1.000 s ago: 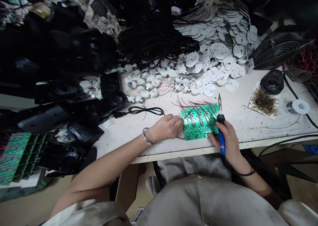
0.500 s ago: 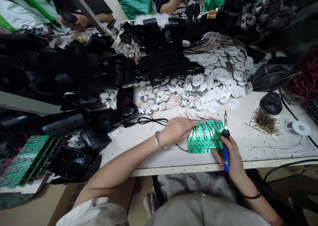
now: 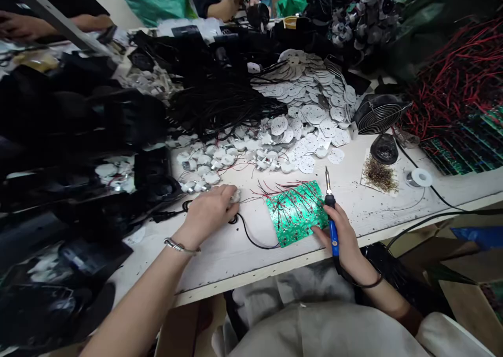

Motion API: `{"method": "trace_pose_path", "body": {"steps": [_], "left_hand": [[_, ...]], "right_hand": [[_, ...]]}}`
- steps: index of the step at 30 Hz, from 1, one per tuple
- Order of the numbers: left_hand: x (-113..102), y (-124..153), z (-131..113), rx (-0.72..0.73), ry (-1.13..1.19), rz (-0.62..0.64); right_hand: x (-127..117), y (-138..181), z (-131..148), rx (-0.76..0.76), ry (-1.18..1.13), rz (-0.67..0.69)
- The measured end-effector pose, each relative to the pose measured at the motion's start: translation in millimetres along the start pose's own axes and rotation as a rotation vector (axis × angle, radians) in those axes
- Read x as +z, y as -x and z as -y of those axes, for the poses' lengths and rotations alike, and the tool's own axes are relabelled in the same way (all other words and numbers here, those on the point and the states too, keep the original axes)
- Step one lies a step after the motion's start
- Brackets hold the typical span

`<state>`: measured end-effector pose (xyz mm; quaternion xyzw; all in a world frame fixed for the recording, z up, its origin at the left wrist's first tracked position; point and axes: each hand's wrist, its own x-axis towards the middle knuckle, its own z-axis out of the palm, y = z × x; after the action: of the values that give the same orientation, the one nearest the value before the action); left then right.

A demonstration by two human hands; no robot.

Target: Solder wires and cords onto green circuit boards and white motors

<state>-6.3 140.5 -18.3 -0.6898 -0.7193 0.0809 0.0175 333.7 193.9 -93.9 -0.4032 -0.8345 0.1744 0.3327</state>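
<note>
The left hand (image 3: 208, 211), at nine o'clock from the green board (image 3: 297, 215), seems to have its fingers together on a small pale part (image 3: 236, 196); a light pinch that spares the thin leads would serve best. A black cord (image 3: 247, 234) runs between that hand and the board's seven o'clock corner, so avoid tugging it. The board lies on the surface (image 3: 223, 260) between both hands, red and black wires (image 3: 291, 206) across it; keep these untangled. At three o'clock, the right hand's (image 3: 348, 242) fingers are clamped round a soldering iron (image 3: 334, 235), its tip toward twelve, best held clear of wires.
</note>
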Motion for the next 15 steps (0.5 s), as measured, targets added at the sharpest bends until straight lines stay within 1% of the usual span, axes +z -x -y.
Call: {"method": "trace_pose_path", "body": {"steps": [2, 4, 6, 8, 10, 12, 13, 14, 15], "left_hand": [[-3, 3, -3, -0.121, -0.043, 0.034], [-7, 5, -6, -0.213, -0.091, 0.019], [-11, 3, -10, -0.235, -0.093, -0.034], [-18, -8, -13, -0.218, -0.038, -0.118], [-28, -31, -10, -0.209, 0.039, -0.234], [-39, -67, -3, -0.236, 0.094, -0.327], [-43, -88, 3, -0.267, 0.098, -0.353], [-47, -108, 8, -0.294, 0.087, -0.347], [-50, -127, 13, -0.324, 0.079, -0.315]], "right_hand": [[0, 1, -1, 0.005, -0.023, 0.007], [0, 2, -2, 0.01, -0.041, 0.008], [1, 5, -3, 0.015, -0.03, 0.001], [3, 9, -4, 0.004, 0.011, -0.035], [5, 12, -6, -0.033, 0.057, -0.099], [8, 14, -7, -0.067, 0.087, -0.147], [9, 14, -7, -0.079, 0.087, -0.155], [10, 13, -7, -0.087, 0.083, -0.156], [10, 12, -6, -0.093, 0.078, -0.155]]}}
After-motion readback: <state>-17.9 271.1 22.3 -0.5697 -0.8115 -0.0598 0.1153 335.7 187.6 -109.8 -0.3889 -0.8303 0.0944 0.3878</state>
